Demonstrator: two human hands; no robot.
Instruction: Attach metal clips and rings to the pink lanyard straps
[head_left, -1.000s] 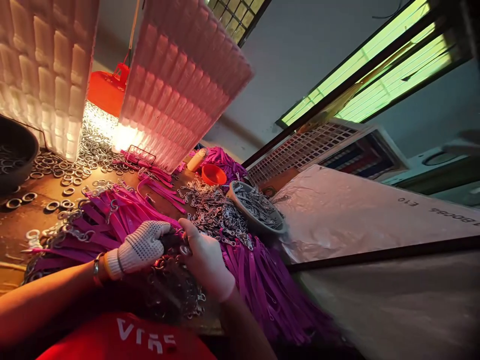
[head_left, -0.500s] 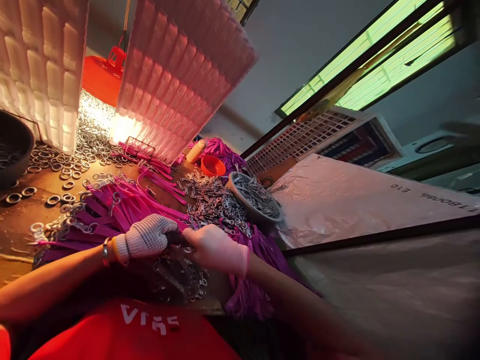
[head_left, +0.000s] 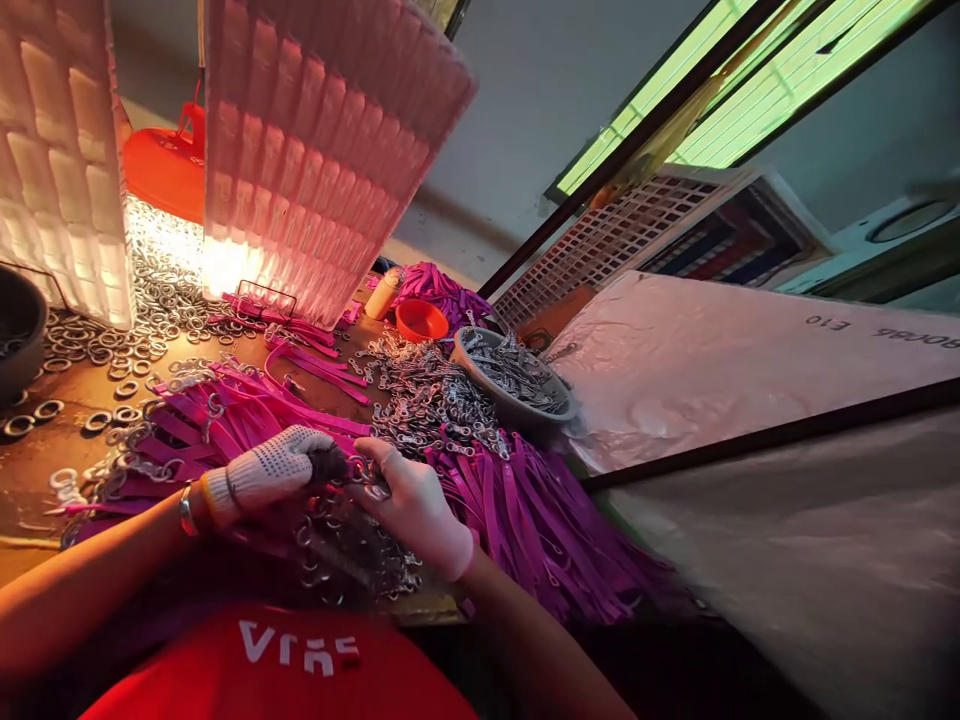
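While right fingers [head_left: 385,456] pinch, metal ring [head_left: 361,468] between them, left hand [head_left: 279,470] beside

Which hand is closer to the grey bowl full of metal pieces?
The right. The right hand is on the near side of the grey bowl, somewhat to its left; the left hand is farther off to the left. Neither touches it.
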